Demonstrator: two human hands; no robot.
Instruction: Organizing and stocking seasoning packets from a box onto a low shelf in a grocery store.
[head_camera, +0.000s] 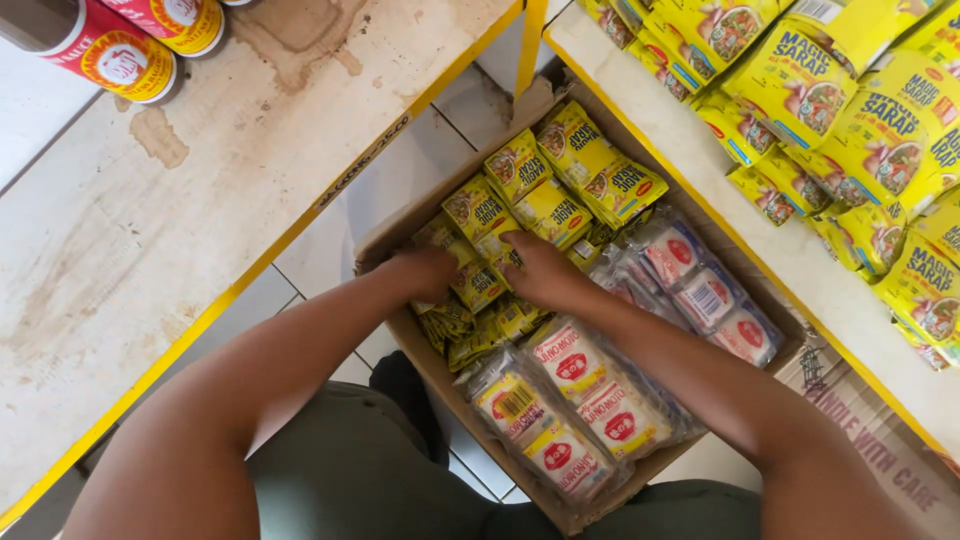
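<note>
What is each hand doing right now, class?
Left hand: closed on yellow sachets in the box.
Right hand: resting on the yellow sachets; grip cannot be told.

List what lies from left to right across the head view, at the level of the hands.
Worn white shelf with yellow edge → tiled floor → left hand on the yellow sachets in the cardboard box → right hand → clear bundles of white-and-red packets → right shelf → stacked yellow packs.

We look straight down from our head, close above the cardboard box (420, 345) on the floor, with shelves (150, 220) flanking the box left and right.
</note>
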